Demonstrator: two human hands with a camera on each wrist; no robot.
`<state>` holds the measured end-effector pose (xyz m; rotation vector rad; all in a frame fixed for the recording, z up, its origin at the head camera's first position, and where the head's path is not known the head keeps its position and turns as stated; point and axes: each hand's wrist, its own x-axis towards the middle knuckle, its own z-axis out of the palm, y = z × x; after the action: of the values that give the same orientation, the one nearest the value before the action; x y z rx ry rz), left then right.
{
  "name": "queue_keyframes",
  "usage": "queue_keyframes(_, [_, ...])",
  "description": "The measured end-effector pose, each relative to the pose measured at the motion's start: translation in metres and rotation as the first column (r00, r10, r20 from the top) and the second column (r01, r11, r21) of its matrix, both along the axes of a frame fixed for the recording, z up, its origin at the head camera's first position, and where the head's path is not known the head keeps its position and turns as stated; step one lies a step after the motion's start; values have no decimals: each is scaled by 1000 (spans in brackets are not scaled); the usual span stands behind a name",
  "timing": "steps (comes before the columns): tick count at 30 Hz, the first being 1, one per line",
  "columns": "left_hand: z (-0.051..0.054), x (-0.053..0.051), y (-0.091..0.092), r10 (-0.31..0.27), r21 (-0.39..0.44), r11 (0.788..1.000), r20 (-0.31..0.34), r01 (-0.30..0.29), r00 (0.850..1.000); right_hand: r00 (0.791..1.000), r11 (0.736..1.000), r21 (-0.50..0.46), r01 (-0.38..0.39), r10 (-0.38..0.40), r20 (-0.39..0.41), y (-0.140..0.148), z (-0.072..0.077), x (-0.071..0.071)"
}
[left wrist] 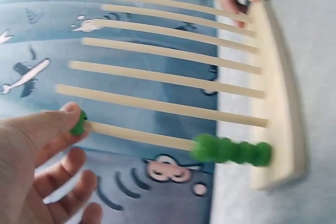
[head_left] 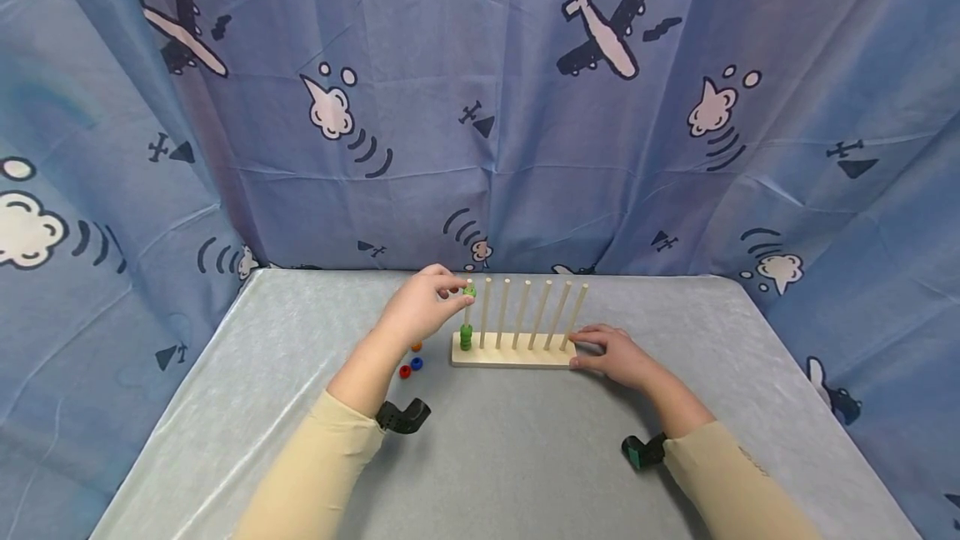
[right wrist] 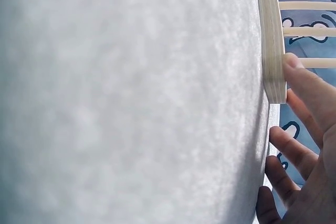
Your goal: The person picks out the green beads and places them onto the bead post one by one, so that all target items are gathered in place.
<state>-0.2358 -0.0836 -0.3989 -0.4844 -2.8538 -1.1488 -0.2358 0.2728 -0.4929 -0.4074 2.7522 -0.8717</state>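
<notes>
My left hand [head_left: 417, 304] pinches a green bead [left wrist: 80, 123] between thumb and forefinger at the tip of the leftmost peg [left wrist: 137, 136]. The bead's hole is at the peg's end in the left wrist view; whether the peg is inside it is hard to tell. Several green beads [head_left: 466, 337] are stacked low on that same peg, down to the pale wooden base [head_left: 514, 354]. The other upright pegs [head_left: 522, 315] hold no beads. At the base's right end, my right hand [head_left: 619, 358] grips it with thumb and forefinger, its other fingers spread loosely.
On the table left of the base, near my left forearm, lie a red bead [head_left: 405, 372], a blue bead [head_left: 417, 364] and an orange bead [head_left: 416, 347], the last partly hidden. A grey cloth [head_left: 525, 448] covers the table. Behind it hangs a blue printed curtain [head_left: 420, 215].
</notes>
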Motion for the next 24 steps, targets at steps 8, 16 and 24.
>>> queue_keyframes(8, [-14, 0, 0, 10, -22, 1000, 37, -9, 999, 1000, 1000, -12, 2, -2, 2, 1, 0, 1])
queue_keyframes(16, [-27, -2, 0, -16, -60, 998, 62, 20, 998, 1000, 1000, -15, 6, -6, 1, 1, 0, 1])
queue_keyframes(24, [-44, -7, 0, -42, -84, 995, 121, 52, 992, 1000, 1000, -15, 1, -1, -4, 2, 0, 1])
